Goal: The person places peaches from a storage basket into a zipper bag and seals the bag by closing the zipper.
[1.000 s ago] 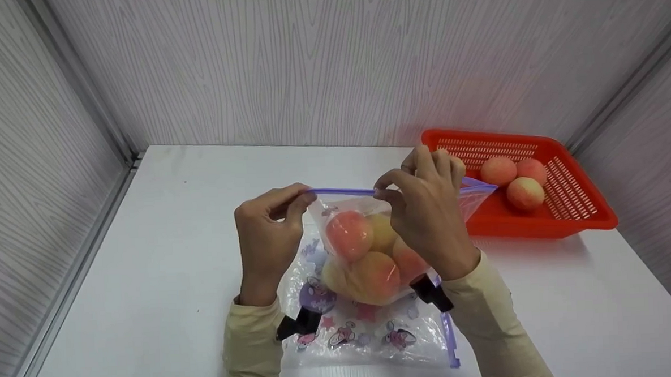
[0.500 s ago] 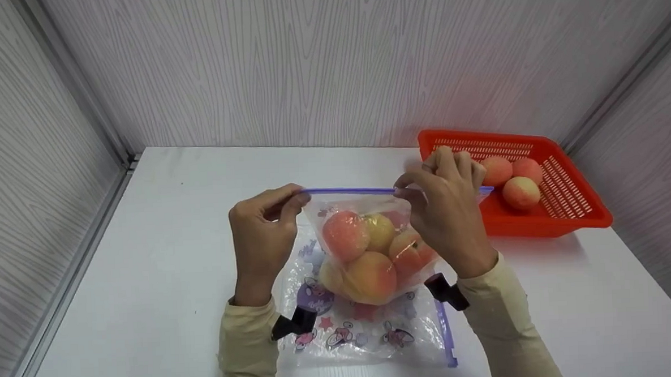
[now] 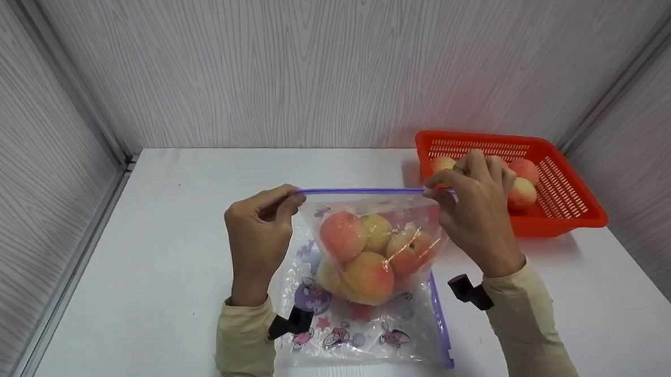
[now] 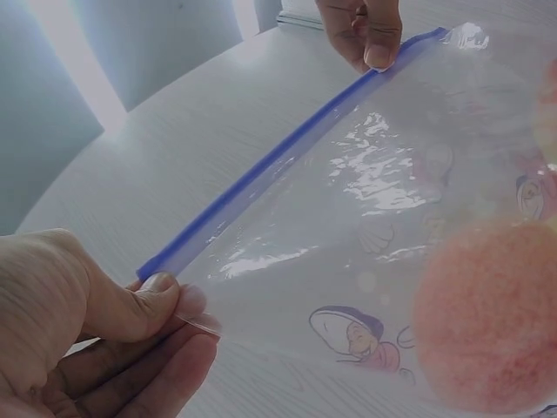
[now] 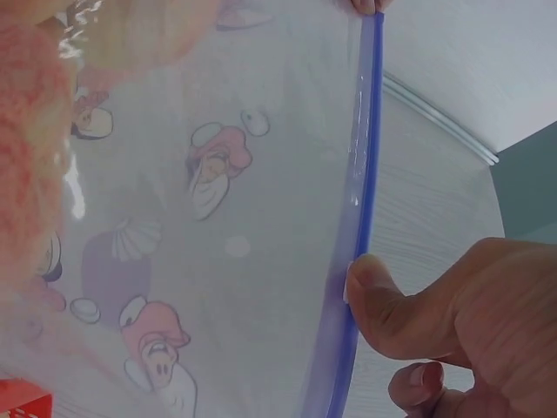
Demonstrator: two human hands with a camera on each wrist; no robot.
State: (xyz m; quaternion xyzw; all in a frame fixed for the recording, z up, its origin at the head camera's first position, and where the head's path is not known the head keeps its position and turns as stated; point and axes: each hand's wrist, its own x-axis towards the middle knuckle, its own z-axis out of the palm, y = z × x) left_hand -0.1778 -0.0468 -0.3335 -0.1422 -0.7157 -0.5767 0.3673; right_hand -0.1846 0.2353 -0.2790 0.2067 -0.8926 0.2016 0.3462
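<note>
L hand (image 3: pixel 260 234) & R hand (image 3: pixel 478 222) fingers both pinching the purple zip (image 3: pixel 364 191) of a clear bag (image 3: pixel 328 204) w/ peaches (image 3: pixel 343 236); it's over a 2nd printed bag (image 3: pixel 371 348) on the surface (image 3: pixel 135 265); lettering (image 3: pixel 313 304) there's too blurry to read

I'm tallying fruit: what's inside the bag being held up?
At least five peach-like fruits show through the clear bag; front ones overlap those behind, so any fully hidden can't be counted.

Wht tbl (image 3: pixel 145 248), red bskt (image 3: pixel 547 227) back R, flat clr bag (image 3: pixel 365 352)
</note>
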